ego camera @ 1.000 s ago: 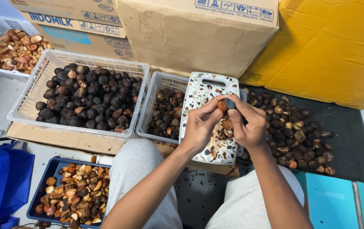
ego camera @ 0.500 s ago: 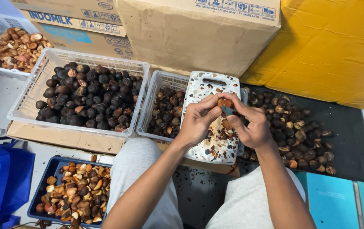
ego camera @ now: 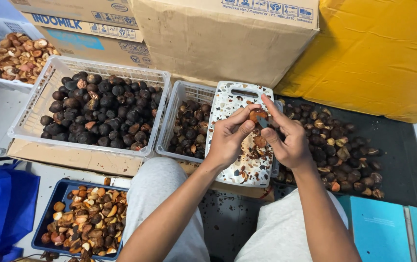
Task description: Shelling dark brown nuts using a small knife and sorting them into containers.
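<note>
Now | left hand (ego camera: 228, 140) grips nut (ego camera: 257, 114) | right hand (ego camera: 288, 140) grips blade (ego camera: 263, 122) | baskets crowd left

I see the cutting board (ego camera: 240, 140) lying across a small basket (ego camera: 185, 127), a bigger basket (ego camera: 89, 109) to its left, loose nuts (ego camera: 337, 150) piled to its right, cardboard boxes (ego camera: 218, 34) behind, and a tray (ego camera: 84, 218) near my left knee.

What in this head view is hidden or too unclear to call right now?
- Blade in the right hand: mostly covered by fingers, shape unclear.
- Nut held by the left hand: underside hidden by the fingers.
- Small basket: right half covered by the cutting board.
- Blue tray: cut off by the bottom edge.
</note>
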